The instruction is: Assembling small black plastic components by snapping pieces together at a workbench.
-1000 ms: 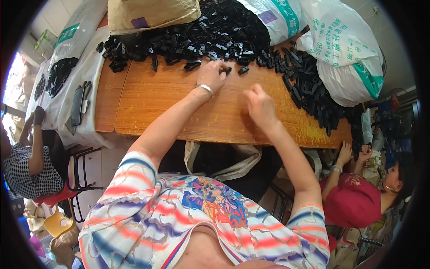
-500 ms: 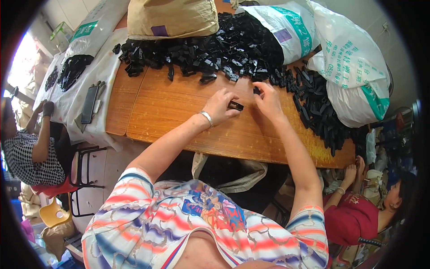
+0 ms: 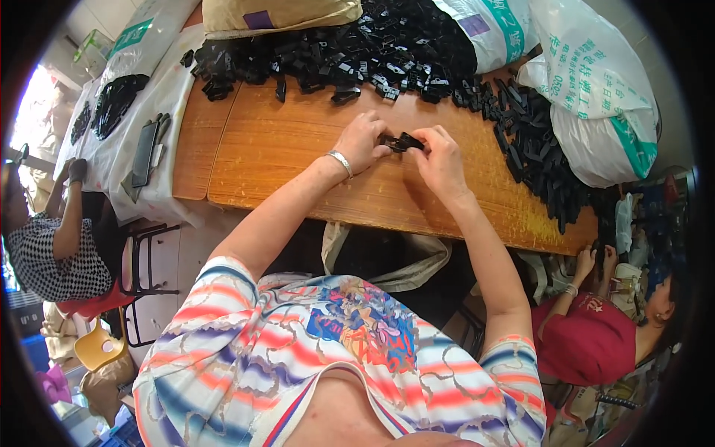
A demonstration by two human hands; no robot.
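Observation:
Above the wooden table (image 3: 283, 156), my left hand (image 3: 361, 143) and my right hand (image 3: 441, 160) meet. My left fingers are closed on a small black plastic part (image 3: 387, 139). Pinched in my right fingertips is another black plastic piece (image 3: 408, 141), which touches the first one. The fingers partly hide where the two pieces meet, so I cannot tell whether they are joined. Beyond my hands lies a heap of small black plastic parts (image 3: 328, 59), some with shiny faces. Longer black strips (image 3: 532, 141) are piled to the right of my right hand.
A brown sack (image 3: 298, 16) and white woven sacks (image 3: 599, 82) stand behind the heaps. A dark flat device (image 3: 146, 153) lies on the white-covered table at left. One person (image 3: 63, 253) sits at left, another in red (image 3: 585, 331) works at the right corner.
My right hand has come left and nearer from the heap's edge with its black piece, meeting the part in my left hand. The view has shifted slightly, so the table sits higher.

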